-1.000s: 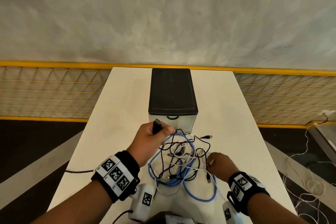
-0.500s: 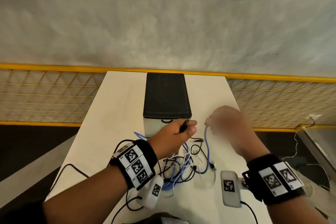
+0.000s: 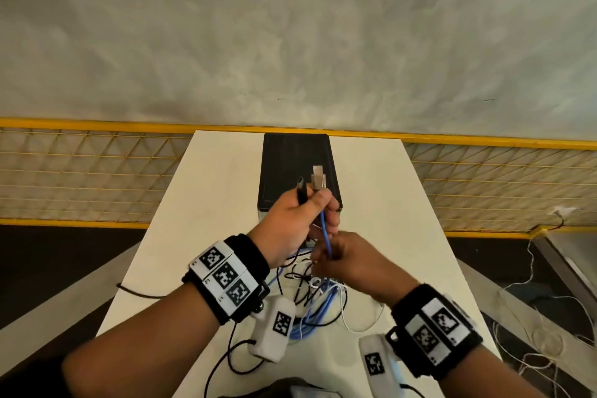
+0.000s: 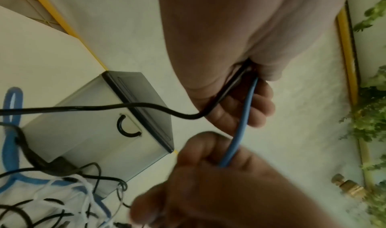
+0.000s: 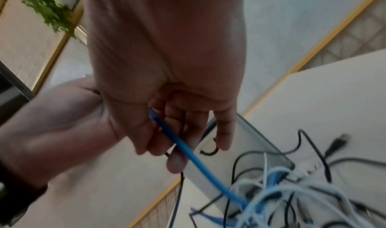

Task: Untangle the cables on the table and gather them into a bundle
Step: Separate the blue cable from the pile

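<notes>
My left hand [image 3: 292, 220] is raised above the surface [image 3: 206, 203] with its grip clenched around two cable ends: the blue cable [image 3: 325, 236], whose clear plug [image 3: 318, 178] sticks up past my knuckles, and a black cable [image 4: 146, 107] with its dark plug [image 3: 302, 192] beside it. In the left wrist view both leads run out of the fist side by side, the black one bending away toward the box [image 3: 295, 168].

Just below, my right hand [image 3: 349, 260] has its fingers curled round the same blue cable, which runs taut between the two hands. From there the blue line drops into the tangle of cables [image 3: 318, 300] lying on the surface just in front of the box, where blue, black and white strands loop over one another. One thin white strand [image 3: 361, 325] trails out to the right of the heap. A black lead [image 3: 139, 292] hangs off the left edge of the surface.
</notes>
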`<action>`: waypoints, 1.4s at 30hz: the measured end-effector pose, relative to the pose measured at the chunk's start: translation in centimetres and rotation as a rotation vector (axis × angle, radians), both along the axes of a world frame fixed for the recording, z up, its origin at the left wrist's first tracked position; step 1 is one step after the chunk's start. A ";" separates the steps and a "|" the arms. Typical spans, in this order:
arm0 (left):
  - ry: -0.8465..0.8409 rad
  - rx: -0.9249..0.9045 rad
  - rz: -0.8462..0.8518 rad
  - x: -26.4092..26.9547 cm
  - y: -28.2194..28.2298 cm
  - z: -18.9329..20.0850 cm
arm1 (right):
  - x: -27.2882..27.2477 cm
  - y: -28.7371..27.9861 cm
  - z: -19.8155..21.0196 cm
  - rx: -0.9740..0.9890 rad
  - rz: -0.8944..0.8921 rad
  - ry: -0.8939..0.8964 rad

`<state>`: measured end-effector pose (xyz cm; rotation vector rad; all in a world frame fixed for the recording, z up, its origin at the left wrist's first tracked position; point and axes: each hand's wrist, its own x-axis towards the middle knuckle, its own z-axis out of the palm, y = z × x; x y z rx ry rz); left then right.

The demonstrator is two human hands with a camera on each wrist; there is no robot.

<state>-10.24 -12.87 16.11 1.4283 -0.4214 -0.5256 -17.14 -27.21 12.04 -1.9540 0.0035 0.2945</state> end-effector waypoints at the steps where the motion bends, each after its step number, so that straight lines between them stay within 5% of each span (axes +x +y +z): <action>1: 0.003 -0.044 0.006 0.0 0.3 0.5 | 0.2 0.3 -0.7 -0.062 -0.008 0.002; 5: 0.005 -0.283 0.226 1.1 4.6 6.0 | 0.8 -1.1 -3.0 -0.324 -0.071 -0.049; 9: -0.224 -0.420 0.575 3.7 12.1 12.3 | 1.0 -2.9 -4.2 -0.432 -0.220 -0.085; 12: -0.394 -0.116 0.639 3.7 12.8 12.4 | 1.5 -2.6 -3.4 -0.350 -0.294 -0.153; 14: -0.544 0.248 0.482 2.6 10.0 9.9 | 2.2 -1.5 -1.7 -0.277 -0.269 -0.235; 17: -0.613 0.477 0.155 0.0 5.1 4.7 | 2.7 0.4 0.9 -0.187 -0.189 -0.357; 23: -0.656 0.561 0.114 -0.7 2.3 -0.1 | 2.3 0.3 1.5 -0.086 -0.218 -0.350; 29: -0.700 0.657 0.075 0.9 3.7 -0.4 | 2.4 0.1 0.7 -0.128 -0.177 -0.329; 35: -0.681 0.563 0.571 4.4 11.3 6.4 | 2.4 -2.9 -2.0 -0.414 -0.139 -0.188; 39: -0.715 0.841 0.748 7.2 17.1 7.0 | 2.6 -2.8 -3.0 -0.447 -0.157 -0.202; 42: -0.741 0.964 0.727 6.4 15.9 5.5 | 3.0 -1.7 -2.6 -0.385 -0.185 -0.279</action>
